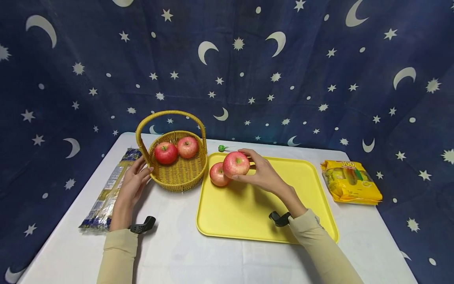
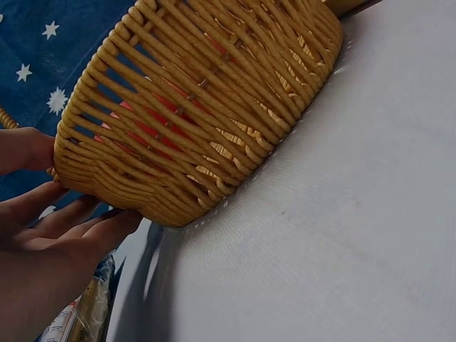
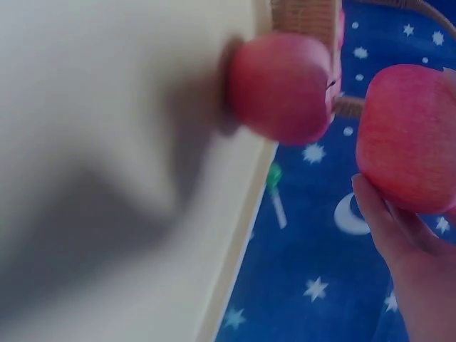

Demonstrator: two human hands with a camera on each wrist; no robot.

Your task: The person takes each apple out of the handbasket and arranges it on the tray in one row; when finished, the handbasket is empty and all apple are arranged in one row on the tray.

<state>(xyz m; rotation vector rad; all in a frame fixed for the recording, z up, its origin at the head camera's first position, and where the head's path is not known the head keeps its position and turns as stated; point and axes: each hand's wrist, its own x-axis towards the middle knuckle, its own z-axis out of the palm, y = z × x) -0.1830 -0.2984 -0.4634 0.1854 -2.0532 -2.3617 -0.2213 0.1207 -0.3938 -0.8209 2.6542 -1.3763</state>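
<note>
In the head view, my right hand (image 1: 264, 173) holds a red apple (image 1: 236, 164) over the left part of a yellow tray (image 1: 255, 217). A second apple (image 1: 216, 176) sits on the tray, just left of and partly behind the held one. My left hand (image 1: 131, 187) grips the left side of a wicker basket (image 1: 181, 173) near the foot of its arched handle. Inside the basket lie two apples, one on the left (image 1: 165, 153) and one on the right (image 1: 188, 147). The left wrist view shows fingers against the basket's woven wall (image 2: 206, 107).
Left of the basket lies a long clear-and-blue plastic package (image 1: 110, 189). A yellow snack bag (image 1: 351, 181) stands right of the tray. Behind the tray is a small green lollipop (image 1: 222, 148). A dark blue star-and-moon cloth (image 1: 241, 106) hangs behind the white table (image 1: 177, 244).
</note>
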